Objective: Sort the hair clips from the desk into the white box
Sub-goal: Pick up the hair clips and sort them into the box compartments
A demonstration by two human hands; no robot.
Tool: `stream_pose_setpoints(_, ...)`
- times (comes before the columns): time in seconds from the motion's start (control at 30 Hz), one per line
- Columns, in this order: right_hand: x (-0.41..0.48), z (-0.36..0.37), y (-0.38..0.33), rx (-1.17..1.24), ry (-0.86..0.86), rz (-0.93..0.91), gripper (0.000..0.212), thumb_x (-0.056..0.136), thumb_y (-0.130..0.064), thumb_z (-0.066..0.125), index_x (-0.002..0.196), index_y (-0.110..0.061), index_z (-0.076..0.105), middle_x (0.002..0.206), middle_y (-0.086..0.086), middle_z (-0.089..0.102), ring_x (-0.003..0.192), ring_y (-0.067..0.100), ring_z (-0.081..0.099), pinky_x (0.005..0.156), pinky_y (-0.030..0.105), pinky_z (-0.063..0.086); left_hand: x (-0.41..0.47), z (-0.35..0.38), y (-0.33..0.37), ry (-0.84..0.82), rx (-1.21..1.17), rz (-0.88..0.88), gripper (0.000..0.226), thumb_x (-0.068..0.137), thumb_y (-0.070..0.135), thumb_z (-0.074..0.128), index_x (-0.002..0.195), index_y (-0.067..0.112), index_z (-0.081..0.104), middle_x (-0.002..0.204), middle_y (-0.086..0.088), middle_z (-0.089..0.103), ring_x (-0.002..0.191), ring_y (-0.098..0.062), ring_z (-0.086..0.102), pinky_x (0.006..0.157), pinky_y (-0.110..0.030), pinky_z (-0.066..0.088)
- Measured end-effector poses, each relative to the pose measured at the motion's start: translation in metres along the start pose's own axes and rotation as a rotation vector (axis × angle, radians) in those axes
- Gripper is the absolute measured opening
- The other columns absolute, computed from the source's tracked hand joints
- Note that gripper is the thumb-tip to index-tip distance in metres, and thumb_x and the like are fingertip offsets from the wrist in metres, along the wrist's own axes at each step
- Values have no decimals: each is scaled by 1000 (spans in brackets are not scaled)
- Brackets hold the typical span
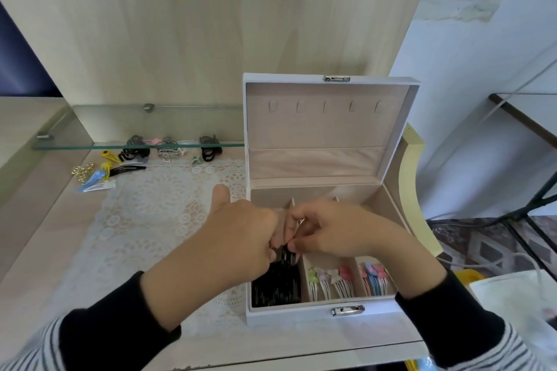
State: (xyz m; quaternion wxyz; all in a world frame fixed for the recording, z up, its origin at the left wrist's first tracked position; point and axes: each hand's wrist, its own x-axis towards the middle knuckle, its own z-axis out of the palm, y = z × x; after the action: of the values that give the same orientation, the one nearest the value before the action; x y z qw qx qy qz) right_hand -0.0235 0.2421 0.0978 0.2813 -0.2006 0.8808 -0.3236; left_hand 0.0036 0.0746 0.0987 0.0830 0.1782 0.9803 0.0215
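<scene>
The white box stands open on the desk, lid upright. Its left compartment holds a stack of black hair clips; the middle one holds clips with pastel bows, the right one pink and blue clips. My left hand and my right hand meet over the left compartment, fingers curled, both pinching black clips at the top of the stack. Loose clips remain on the desk at the far left: yellow, blue and black snap clips and black claw clips.
A glass shelf juts out low over the back of the desk, above the loose clips. A white lace mat covers the desk's middle. A gold chain piece lies at far left. The desk's right edge is just beyond the box.
</scene>
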Motion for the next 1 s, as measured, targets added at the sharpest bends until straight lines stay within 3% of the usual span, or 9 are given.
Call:
stream_pose_setpoints(0.13,5,6,3,-41,17,-12,4,84,-20,66,85,-24,64,79,-9,69,74,8,63,77,31,51,-4,4,2,36,103,20,12,90,38,58,98,30,61,91,14,63,102,-9,44,68,-33,3)
stream_pose_setpoints(0.23,6,9,4,-101,53,-36,4,82,-24,67,83,-26,65,84,-11,68,77,4,59,80,31,49,-6,7,4,42,128,10,11,90,36,57,96,29,63,89,15,62,105,-9,42,72,-34,4)
stream_pose_setpoints(0.33,4,11,1,-228,131,-6,4,81,-34,67,83,-31,65,89,-16,59,100,11,45,97,38,34,-9,6,7,52,143,12,5,90,33,56,93,30,60,84,14,56,107,-10,42,82,-35,6)
stream_pose_setpoints(0.4,3,13,-2,-291,168,38,6,81,-38,67,84,-33,66,88,-18,47,103,13,31,102,42,23,-10,7,8,51,169,5,11,90,31,56,97,29,63,83,12,54,106,-12,41,83,-36,6)
stream_pose_setpoints(0.5,3,19,-8,-379,210,79,7,81,-40,67,85,-34,66,100,-8,45,107,17,26,107,48,19,-12,8,10,43,192,-19,15,91,28,55,99,28,67,81,10,52,96,-13,36,80,-37,7)
stream_pose_setpoints(0.63,4,28,-12,-501,263,98,15,84,-41,62,92,-30,68,112,-4,45,111,23,27,103,46,21,-14,9,13,43,209,-17,16,90,24,54,99,27,66,72,9,40,89,-14,27,80,-40,8)
stream_pose_setpoints(0.9,1,32,-13,-634,306,56,19,84,-39,63,98,-30,71,113,-6,45,107,25,29,92,41,26,-18,9,12,59,258,7,27,86,15,48,100,28,67,73,10,46,87,-15,27,83,-41,7)
stream_pose_setpoints(1.0,-2,34,-11,-707,303,35,22,80,-38,66,99,-29,71,116,-6,44,109,27,29,93,41,25,-20,10,14,32,256,31,30,84,14,45,101,25,67,68,7,40,86,-17,25,85,-41,7)
